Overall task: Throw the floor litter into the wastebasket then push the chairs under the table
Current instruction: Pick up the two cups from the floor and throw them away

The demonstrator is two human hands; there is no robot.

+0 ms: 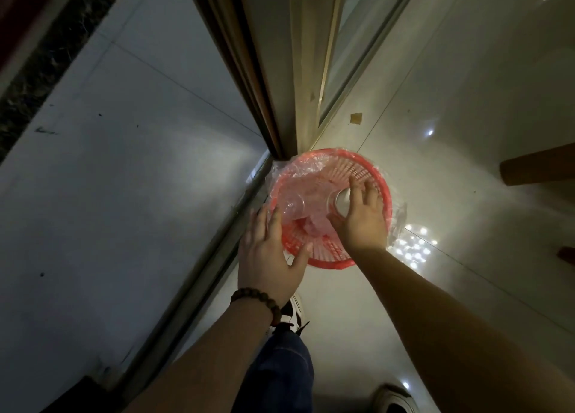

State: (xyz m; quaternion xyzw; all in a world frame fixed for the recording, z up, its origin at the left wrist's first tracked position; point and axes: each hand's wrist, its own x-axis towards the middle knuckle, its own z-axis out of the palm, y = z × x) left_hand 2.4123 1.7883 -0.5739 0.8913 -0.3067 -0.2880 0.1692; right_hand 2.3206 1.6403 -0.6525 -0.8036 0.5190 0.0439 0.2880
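A red slotted wastebasket (381, 185) with a clear plastic liner stands on the tiled floor against the door frame. Inside it lie two clear plastic cups, one on the left (295, 205) and one on the right (339, 199). My left hand (270, 253) hovers over the basket's near left rim, palm down, fingers apart and holding nothing. My right hand (362, 218) is spread over the basket's right half. Its thumb and forefinger flank the right cup's mouth, with the fingers stretched out flat.
A sliding door frame and floor track (280, 107) run from the top down past the basket's left side. A small brown scrap (356, 118) lies on the tiles beyond the basket. A wooden chair leg (535, 166) juts in at the right. My shoes (294, 311) are below.
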